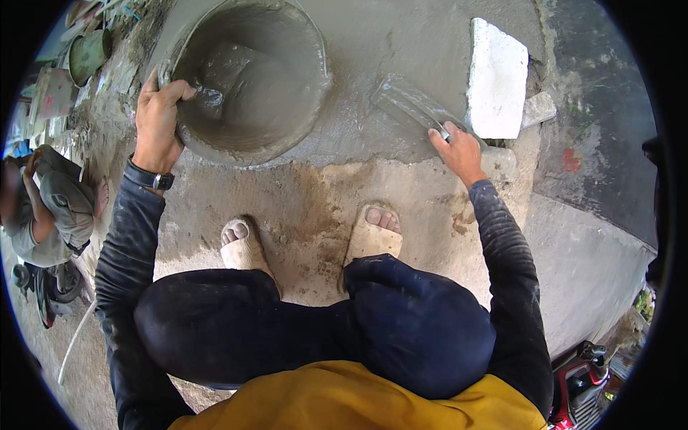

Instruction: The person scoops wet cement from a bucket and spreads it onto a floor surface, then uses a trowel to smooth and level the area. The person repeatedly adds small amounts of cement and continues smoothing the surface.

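Observation:
My left hand (159,118) grips the left rim of a round bucket (307,61), thumb over the edge. Wet grey mortar (258,89) lies inside, and the bucket's walls are coated with it. The bucket stands tilted toward me at the near edge of a wet cement layer (387,36). At the right, my right hand (462,152) is closed around the handle of a plastering trowel (410,102). Its long blade lies flat on the wet cement, pointing away and to the left, smeared grey.
A white block (497,79) stands right of the trowel, by a smaller grey piece (539,109). Beyond lies a dark slab (595,122). My sandalled feet (380,233) rest on rough concrete. At left sit another person (54,193) and a green bucket (89,56); a red motorbike (577,387) is lower right.

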Demonstrator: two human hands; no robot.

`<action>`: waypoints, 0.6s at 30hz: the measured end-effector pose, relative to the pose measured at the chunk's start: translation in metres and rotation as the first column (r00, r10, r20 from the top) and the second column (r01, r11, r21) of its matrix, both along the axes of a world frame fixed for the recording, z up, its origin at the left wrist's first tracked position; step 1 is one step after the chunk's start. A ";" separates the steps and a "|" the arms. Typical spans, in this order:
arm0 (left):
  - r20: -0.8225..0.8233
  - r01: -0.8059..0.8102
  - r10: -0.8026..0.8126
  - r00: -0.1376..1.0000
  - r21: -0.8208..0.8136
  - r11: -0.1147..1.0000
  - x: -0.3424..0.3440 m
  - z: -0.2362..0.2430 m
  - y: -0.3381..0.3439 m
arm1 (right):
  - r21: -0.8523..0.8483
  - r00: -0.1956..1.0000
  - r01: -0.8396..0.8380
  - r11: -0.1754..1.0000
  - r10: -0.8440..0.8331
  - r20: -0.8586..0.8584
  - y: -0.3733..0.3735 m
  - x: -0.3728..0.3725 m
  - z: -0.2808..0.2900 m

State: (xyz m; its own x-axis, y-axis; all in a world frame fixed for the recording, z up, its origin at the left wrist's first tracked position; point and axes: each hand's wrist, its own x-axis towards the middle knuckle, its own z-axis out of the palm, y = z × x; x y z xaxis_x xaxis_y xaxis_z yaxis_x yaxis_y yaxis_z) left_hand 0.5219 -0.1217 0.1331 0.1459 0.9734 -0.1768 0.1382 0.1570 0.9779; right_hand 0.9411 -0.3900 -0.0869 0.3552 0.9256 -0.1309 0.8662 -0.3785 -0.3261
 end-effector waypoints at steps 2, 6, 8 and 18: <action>0.021 0.007 -0.008 1.000 0.034 0.999 0.003 0.000 -0.005 | 0.004 0.997 -0.047 0.999 0.048 -0.068 0.007 -0.004 0.000; 0.051 0.014 -0.014 0.999 0.011 1.000 0.003 0.003 -0.011 | -0.166 0.980 -0.199 0.966 0.198 -0.020 0.005 -0.016 0.003; 0.046 0.038 -0.039 0.998 0.023 0.999 0.001 0.003 -0.011 | -0.099 0.974 -0.217 0.971 0.221 0.041 0.002 -0.020 0.006; -0.093 0.046 -0.039 0.995 0.083 0.995 0.006 0.001 -0.015 | -0.129 0.889 -0.441 0.888 0.452 0.074 -0.004 -0.032 0.004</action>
State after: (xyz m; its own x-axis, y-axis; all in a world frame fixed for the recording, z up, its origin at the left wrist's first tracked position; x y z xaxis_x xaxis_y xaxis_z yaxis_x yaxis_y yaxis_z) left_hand 0.5283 -0.1365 0.1345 0.1746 0.9787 -0.1080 0.2319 0.0657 0.9705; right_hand 0.9095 -0.3942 -0.0826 -0.0762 0.9719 -0.2227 0.9774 0.0286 -0.2096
